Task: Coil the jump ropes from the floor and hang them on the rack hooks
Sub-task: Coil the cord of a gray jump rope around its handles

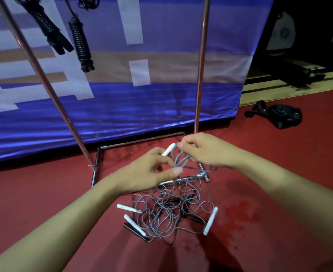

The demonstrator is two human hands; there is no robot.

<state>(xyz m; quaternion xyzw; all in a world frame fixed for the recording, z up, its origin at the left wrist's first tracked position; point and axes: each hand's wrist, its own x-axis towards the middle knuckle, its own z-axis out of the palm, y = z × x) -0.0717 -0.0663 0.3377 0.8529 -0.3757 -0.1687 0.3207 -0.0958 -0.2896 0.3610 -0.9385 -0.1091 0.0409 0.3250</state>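
In the head view, a grey jump rope [181, 160] is being gathered into loops between both hands above the red floor [44, 193]. For a tidy coil, each new loop is best drawn to the same length as those already held and laid flat against them, with the cord fed slowly out of the tangled pile [167, 211] so that no neighbouring rope is dragged up with it.

The left hand [151, 169] is held palm-down with its fingers curled round a white handle [168, 149], the thumb pressed toward the loops. The right hand [203, 150] is reached across from the right, its fingers pinched on the top of the loops, just beside the handle tip.

More white handles lie at the pile's edges. Two black coiled ropes [79, 42] already hang from the rack [201, 65].
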